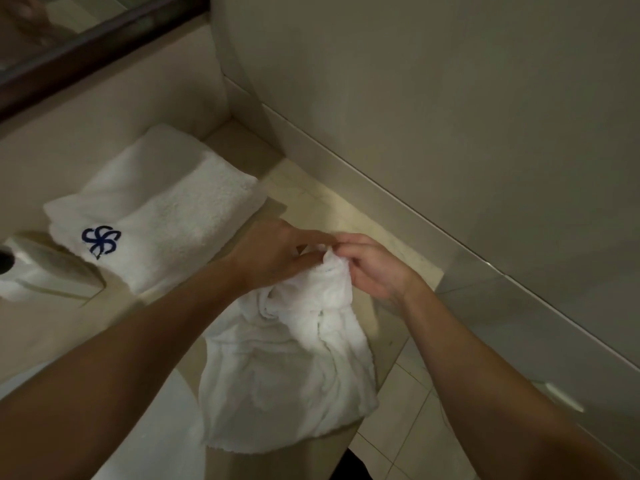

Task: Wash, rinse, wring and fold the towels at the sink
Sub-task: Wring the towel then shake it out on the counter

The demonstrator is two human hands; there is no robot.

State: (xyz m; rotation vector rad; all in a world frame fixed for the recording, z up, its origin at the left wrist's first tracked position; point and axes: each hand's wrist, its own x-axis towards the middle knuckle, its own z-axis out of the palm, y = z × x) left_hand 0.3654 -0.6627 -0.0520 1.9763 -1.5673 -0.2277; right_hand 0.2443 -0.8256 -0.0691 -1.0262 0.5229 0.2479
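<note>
Hands (325, 261) pinching crumpled towel's (291, 368) top edge

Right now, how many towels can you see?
2. A folded towel with a blue emblem lies on the counter at left; a crumpled towel hangs from both hands, centre. Others may lie out of view.

A folded towel (156, 209) lies on the worktop (346, 209) at centre left of the frame, against the back wall. Just left of it, at the left edge, sits the sink (38, 268). A mirror (69, 36) fills the upper left corner. At centre, the left hand (273, 254) and right hand (374, 268) meet, touching, on the top of a crumpled towel (287, 368), which hangs down below them over the worktop's front edge. The floor (408, 410) lies at lower right.
</note>
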